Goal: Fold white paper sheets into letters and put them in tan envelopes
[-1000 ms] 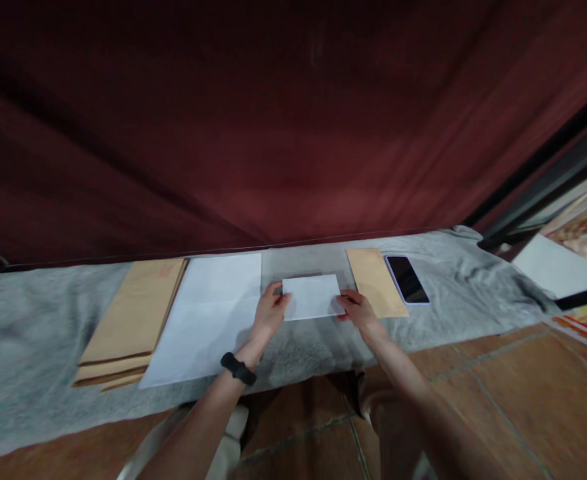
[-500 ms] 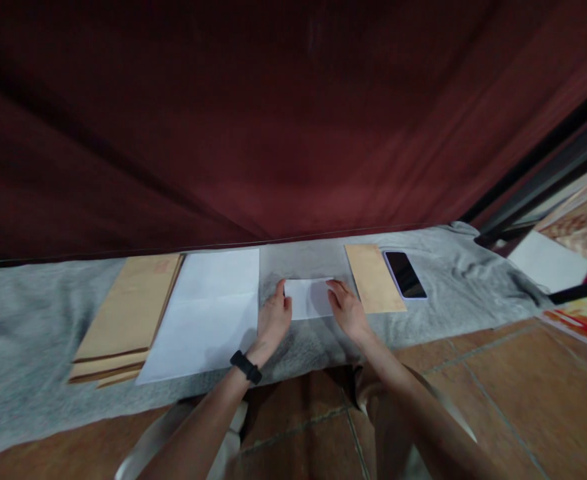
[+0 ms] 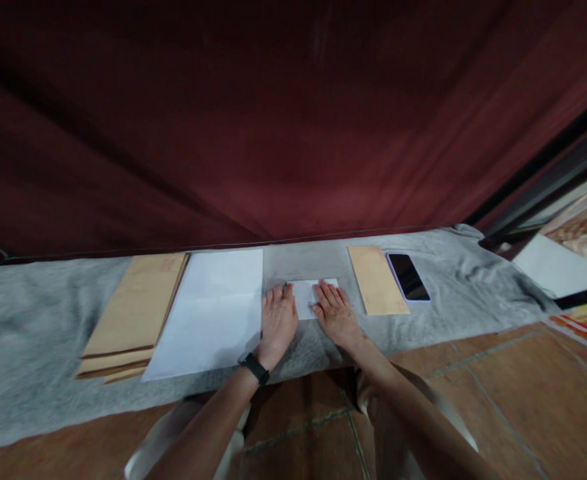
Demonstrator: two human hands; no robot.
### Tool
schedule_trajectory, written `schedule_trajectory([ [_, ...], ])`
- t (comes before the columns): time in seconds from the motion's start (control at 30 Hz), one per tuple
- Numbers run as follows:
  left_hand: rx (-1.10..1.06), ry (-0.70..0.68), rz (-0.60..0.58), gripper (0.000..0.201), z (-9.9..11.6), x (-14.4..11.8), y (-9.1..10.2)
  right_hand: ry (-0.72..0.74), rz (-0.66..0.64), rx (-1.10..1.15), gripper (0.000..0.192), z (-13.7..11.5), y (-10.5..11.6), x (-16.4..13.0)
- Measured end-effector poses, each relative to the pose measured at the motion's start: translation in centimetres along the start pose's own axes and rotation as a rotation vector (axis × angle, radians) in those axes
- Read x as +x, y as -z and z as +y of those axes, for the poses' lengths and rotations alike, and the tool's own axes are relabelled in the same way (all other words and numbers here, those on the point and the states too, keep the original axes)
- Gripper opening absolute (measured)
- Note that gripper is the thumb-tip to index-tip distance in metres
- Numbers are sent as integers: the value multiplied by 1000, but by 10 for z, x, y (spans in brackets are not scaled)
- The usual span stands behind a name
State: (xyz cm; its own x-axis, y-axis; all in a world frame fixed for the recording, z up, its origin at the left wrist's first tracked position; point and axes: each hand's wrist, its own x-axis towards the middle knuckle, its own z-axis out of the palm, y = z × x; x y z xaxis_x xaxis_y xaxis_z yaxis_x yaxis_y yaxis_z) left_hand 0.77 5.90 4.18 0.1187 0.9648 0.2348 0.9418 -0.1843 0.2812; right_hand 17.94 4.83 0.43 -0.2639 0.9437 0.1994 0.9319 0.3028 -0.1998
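Note:
A small folded white paper lies on the grey cloth in front of me. My left hand lies flat, palm down, on its left part, with a black band on the wrist. My right hand presses flat on its right part, fingers spread. Most of the folded paper is hidden under my two hands.
A stack of white sheets lies left of my hands, and a pile of brown envelopes further left. One brown envelope and a dark phone lie to the right. A dark red curtain hangs behind. Tiled floor lies below.
The white paper was held by its side edges a second ago. It now looks smaller, folded down, and both hands have moved onto it and flattened, palms down.

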Motion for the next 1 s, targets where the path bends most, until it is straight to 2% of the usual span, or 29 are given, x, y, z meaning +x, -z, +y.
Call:
schedule_trajectory([
  [0.07, -13, -69, 10, 44, 9, -1, -4, 0, -2, -13, 54, -1, 0, 0],
  [0.17, -63, -155, -41, 51, 26, -4, -17, 10, -16, -41, 54, -1, -1, -1],
  [0.3, -50, -122, -67, 62, 38, -9, -34, 30, -18, -75, 60, 2, -4, -3],
  [0.53, -31, -104, -40, 66, 34, -11, -38, 26, 5, -49, 53, 3, -6, -1],
  [0.7, -14, -93, -48, 57, 30, -12, -42, 5, 17, -20, 52, 4, -5, -1],
  [1.0, 12, -176, -19, 56, 25, -16, -44, -35, 46, 11, 52, 19, -5, -2],
])
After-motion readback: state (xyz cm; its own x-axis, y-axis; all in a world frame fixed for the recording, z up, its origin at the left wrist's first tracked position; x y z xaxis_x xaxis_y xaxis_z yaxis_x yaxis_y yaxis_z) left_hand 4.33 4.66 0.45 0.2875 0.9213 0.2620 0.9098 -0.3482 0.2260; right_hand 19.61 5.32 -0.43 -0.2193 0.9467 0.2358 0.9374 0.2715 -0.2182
